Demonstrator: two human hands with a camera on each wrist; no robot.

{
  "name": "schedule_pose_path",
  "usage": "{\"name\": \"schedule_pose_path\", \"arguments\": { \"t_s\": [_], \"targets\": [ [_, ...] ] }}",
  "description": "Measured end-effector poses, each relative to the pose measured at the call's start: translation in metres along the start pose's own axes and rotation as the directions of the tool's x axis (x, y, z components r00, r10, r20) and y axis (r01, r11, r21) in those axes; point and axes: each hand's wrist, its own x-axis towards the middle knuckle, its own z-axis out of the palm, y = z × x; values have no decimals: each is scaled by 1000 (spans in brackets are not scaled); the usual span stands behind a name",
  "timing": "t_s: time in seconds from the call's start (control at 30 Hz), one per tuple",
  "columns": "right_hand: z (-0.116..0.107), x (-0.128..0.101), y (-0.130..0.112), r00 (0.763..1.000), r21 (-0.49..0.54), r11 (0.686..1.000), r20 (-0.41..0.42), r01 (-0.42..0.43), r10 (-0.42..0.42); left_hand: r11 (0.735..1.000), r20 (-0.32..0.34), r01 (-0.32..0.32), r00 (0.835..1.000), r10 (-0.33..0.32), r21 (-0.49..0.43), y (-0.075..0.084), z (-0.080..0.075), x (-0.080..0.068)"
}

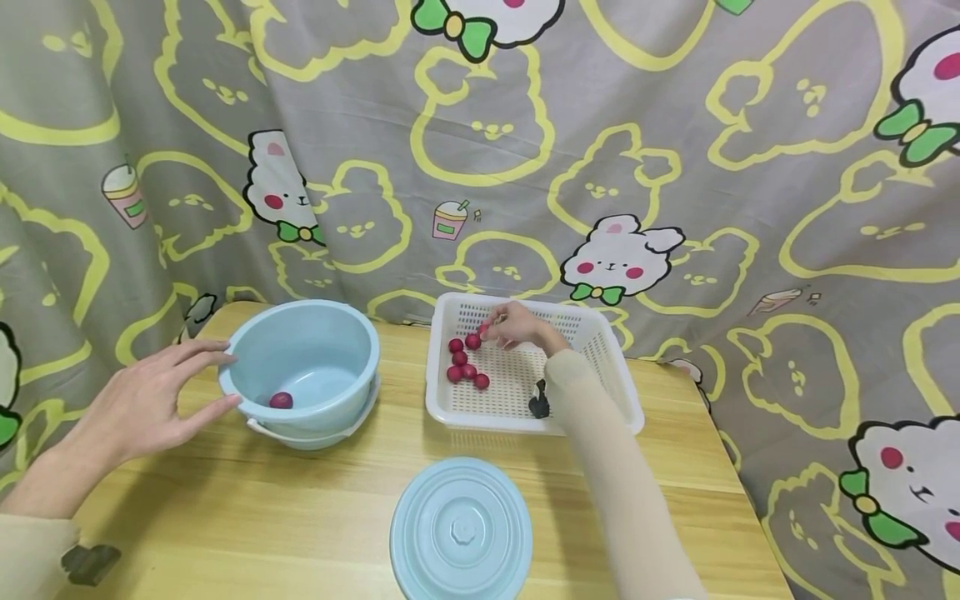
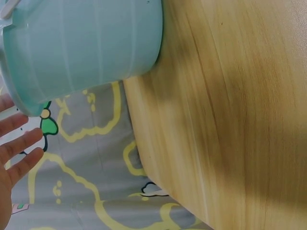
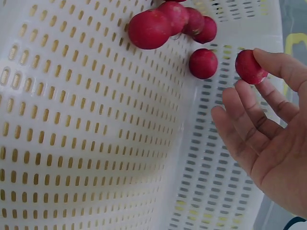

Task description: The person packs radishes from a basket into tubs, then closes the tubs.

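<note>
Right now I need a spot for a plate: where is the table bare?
Bare table lies front left, between the blue bowl and the lid, and along the front right beside the sleeve. Crowded: the white basket, where the right hand pinches a red fruit.

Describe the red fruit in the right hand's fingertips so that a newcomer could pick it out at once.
On the wooden table, find the white perforated basket. Inside, the right hand pinches one red fruit. It alone is between fingertips; the other red fruits lie loose on the basket floor.
</note>
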Motion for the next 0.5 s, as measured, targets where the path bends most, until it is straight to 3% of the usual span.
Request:
{"name": "schedule_pose_path", "arguments": {
  "t_s": [0.2, 0.5],
  "targets": [
    [-5, -9, -12, 997, 10, 997, -13, 79, -79, 1000, -8, -9, 1000, 9, 5, 0, 0, 1],
    [-4, -17, -29, 991, 54, 990, -5, 132, -132, 1000, -13, -12, 1000, 13, 6, 0, 0, 0]
  ]
}}
